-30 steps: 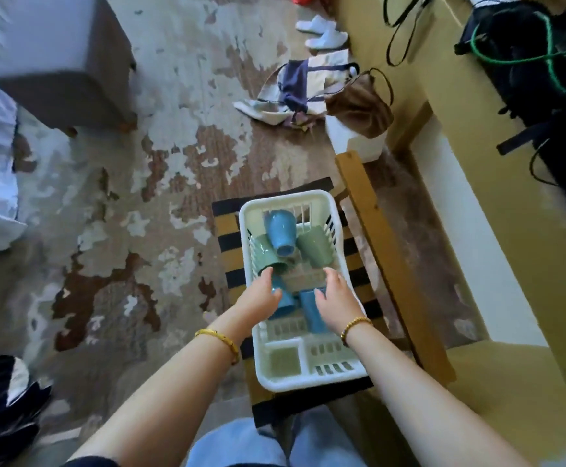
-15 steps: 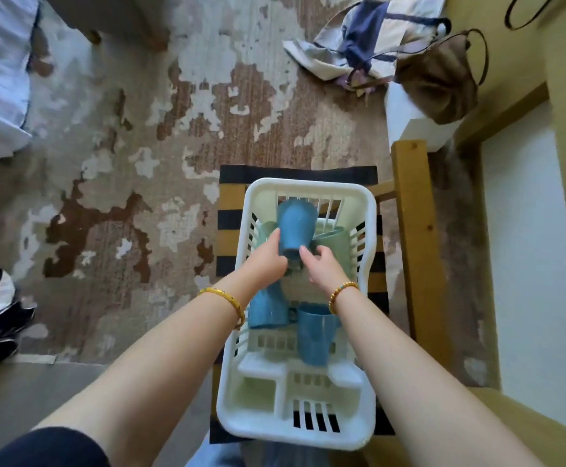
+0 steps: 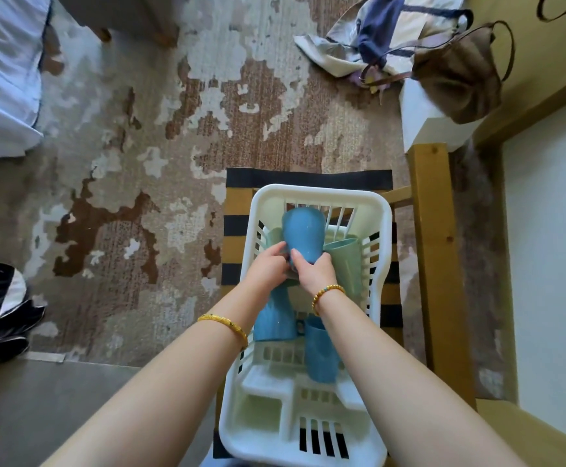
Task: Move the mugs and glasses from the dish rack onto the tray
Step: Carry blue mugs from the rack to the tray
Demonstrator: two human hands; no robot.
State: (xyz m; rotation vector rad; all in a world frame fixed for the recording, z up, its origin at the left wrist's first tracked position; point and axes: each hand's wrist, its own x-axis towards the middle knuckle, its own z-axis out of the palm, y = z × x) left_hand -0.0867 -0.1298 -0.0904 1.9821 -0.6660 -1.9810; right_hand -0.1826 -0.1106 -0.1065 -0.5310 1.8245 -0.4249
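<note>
Handling first: blue mug [image 3: 303, 234] looks glazed ceramic, so rigid, moderately heavy, smooth enough to slip, and likely to chip if knocked on its neighbours. Best hold, by my reading, is around the body low down or by the handle, which is not visible here

Left hand [image 3: 268, 269]: fingers curled against the mug's lower left side, gripping it

Blue mug sits at the far end of the white dish rack [image 3: 384, 264], tilted, bottom pointing away; both hands meet at its near end. Whether it rests on the rack or is clear of it, cannot tell. Colour is a matte mid-blue with faint speckles

Right hand [image 3: 315, 273]: thumb and fingers wrapped on the mug's lower right side, also gripping

Right of it, touching or nearly so, a pale green mug [image 3: 344, 252] lies tilted against the rack wall. Another green one peeks out on the left behind the blue. Two more blue mugs [image 3: 320, 353] stand nearer, partly under the forearms

No tray in view
</note>
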